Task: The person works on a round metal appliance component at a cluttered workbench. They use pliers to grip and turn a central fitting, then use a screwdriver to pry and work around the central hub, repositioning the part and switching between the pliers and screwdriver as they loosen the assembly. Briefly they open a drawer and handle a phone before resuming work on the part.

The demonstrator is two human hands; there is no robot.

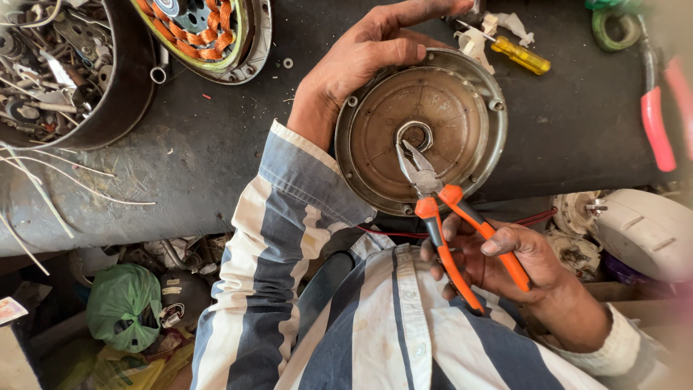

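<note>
Bucket (123, 87) of mixed metal scrap and screws is sitting at far left on the dark workbench (216, 166), w/ white wires (43, 180) trailing off its front edge. Next to it, a motor stator (209, 29) w/ orange copper windings is lying flat at the top edge. Below the bench, a green bag (124, 303) is resting among clutter.

Moving to centre: left hand (361, 61) is curling over the top-left rim of a round metal motor cover (422, 130), fingers wrapped on the edge, thumb across the rim, gripping it. Cover is lying open side up on the bench's front edge, w/ a bearing seat in its middle.

Right hand (498, 260) is closing around both orange handles of the pliers (440, 209), holding them firmly. Plier jaws are sitting narrowly apart right at the cover's centre hub, tips touching or just beside the ring there; can't tell which.

Further right, a yellow-handled screwdriver (520, 56) is lying just above the cover. A red-handled tool (655, 126) is lying near the right edge, and a white fan housing (642, 231) is sitting below it.
</note>
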